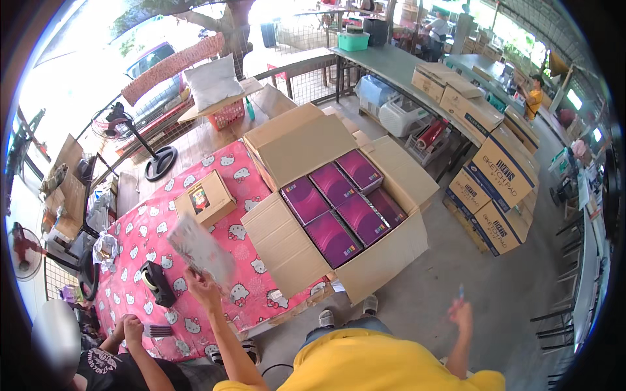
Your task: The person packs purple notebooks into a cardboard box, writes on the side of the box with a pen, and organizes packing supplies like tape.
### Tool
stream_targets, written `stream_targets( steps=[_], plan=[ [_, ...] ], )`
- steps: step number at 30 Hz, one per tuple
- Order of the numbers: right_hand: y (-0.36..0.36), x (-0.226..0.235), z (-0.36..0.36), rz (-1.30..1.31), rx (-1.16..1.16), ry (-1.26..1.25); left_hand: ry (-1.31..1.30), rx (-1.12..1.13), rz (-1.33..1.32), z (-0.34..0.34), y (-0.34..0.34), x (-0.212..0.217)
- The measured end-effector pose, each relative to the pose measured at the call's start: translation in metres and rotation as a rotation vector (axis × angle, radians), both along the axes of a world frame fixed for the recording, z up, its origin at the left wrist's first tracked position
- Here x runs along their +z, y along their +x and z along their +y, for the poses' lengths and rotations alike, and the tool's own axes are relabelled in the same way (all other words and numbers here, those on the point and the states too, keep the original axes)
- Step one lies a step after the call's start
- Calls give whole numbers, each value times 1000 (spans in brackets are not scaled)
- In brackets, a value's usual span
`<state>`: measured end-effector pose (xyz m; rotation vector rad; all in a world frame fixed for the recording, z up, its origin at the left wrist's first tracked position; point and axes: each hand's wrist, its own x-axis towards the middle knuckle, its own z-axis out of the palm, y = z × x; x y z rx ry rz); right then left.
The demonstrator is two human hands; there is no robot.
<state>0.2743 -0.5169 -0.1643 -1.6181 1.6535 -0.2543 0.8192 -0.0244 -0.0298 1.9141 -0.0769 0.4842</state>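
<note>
My left hand [203, 291], raised over the pink patterned tablecloth, grips the lower edge of a flat grey-white rectangular piece [201, 249]. That piece is smeared by motion, so I cannot tell its kind. Out to the right, above the floor, my right hand [460, 314] is closed around a slim pen-like thing [462, 291] with a bluish tip. In front of me an open cardboard carton [282, 246] holds several purple spiral notebooks [333, 238]. A small brown cardboard box [205, 198] lies on the cloth beyond my left hand.
A black tape dispenser [158, 285] sits on the pink tablecloth [244, 313]. At lower left a co-worker's hands [130, 329] rest near a grey fork-shaped thing [158, 330]. Stacked cartons [489, 189] stand at right beside a long green table [391, 62]. A fan [160, 163] stands beyond the cloth.
</note>
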Motion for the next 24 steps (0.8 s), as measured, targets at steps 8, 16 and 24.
stream_targets(
  steps=[8, 16, 24],
  plan=[
    [211, 156, -167, -168, 564, -367, 489, -476, -602, -169, -3, 76],
    [299, 189, -184, -434, 851, -672, 644, -635, -225, -301, -91, 50],
    [363, 196, -160, -874, 871, -225, 608, -549, -107, -349, -102, 0]
  ],
)
